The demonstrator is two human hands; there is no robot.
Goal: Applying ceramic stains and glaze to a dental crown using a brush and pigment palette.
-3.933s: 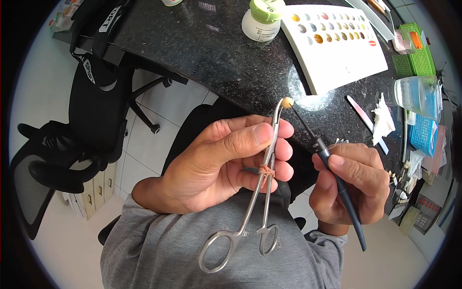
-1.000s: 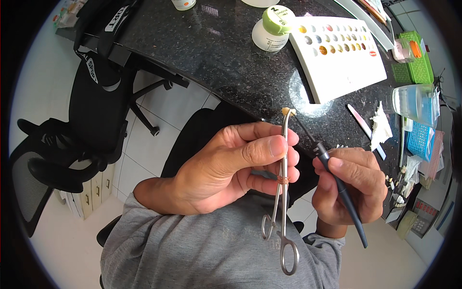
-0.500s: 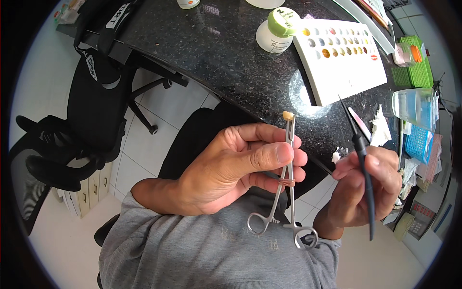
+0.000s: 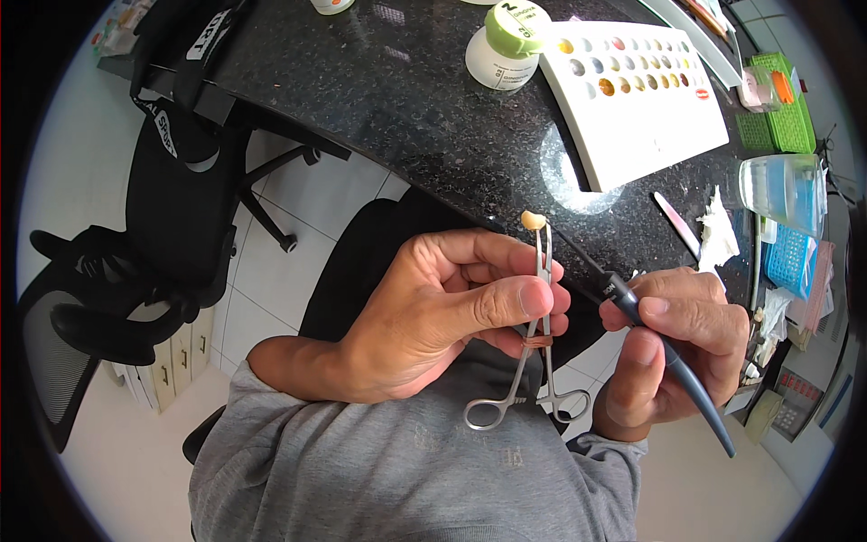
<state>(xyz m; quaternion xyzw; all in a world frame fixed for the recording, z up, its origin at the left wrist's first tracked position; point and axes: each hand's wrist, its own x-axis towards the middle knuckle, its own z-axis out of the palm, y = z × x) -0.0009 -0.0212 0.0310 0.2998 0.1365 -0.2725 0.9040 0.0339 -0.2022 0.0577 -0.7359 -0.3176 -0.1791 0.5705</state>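
My left hand (image 4: 452,307) is closed round a steel locking forceps (image 4: 545,257), its thumb on the shanks and its ring handles hanging below. A reddish-brown band is wound about the shanks. At the forceps' tip sits a small tooth-coloured crown (image 4: 533,219). In my right hand (image 4: 677,334) is a dark, thin-tipped brush (image 4: 691,384), gripped between thumb and fingers. The brush's tip points up and left, close beside the crown; I cannot tell whether they touch.
On the black speckled table (image 4: 406,135) stand a green-lidded white jar (image 4: 506,54) and a white palette (image 4: 655,135) with rows of coloured wells. Further right are a pink-and-white stick (image 4: 675,224), crumpled tissue (image 4: 720,239), a clear cup (image 4: 781,194) and a blue basket (image 4: 788,269). A black chair (image 4: 176,217) stands at left.
My right hand has turned the brush, bringing its tip leftward and down from near the palette to beside the crown. The forceps has rotated slightly in my left hand.
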